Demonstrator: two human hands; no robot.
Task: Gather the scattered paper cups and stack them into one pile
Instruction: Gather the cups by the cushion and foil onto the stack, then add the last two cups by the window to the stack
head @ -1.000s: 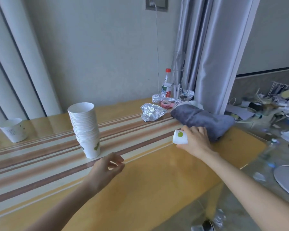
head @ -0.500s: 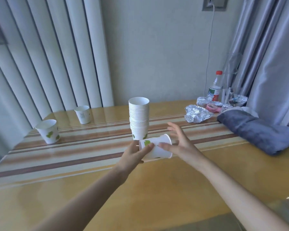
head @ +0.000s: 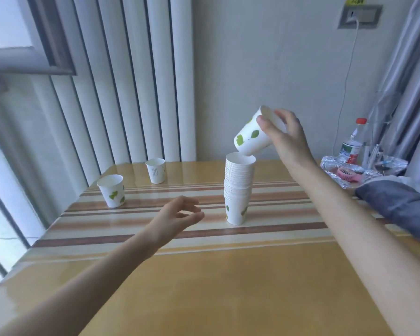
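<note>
Paper cups, white with green leaf prints, are mostly gathered: a tall nested pile of them stands upright on the striped runner near the middle of the yellow wooden desk. My right hand pinches one more white leaf-printed cup at its rim, thumb on the near side and fingers over the mouth. I hold it tilted, its base just above the pile's open top and a little to the right; I cannot tell whether it touches yet. My left hand hangs empty over the runner to the left of the pile, fingers loosely spread and curled.

Two cups are left, by my reckoning. One white cup with green leaves stands near the desk's left edge, and another white cup stands close to the far left corner. So I judge the job nearly done: seat this cup, then fetch those two.

As for writing, the far cup carries small dark print, too fine to read. A clear plastic bottle with a red cap at the far right edge has a green and white label, also unreadable.
</note>
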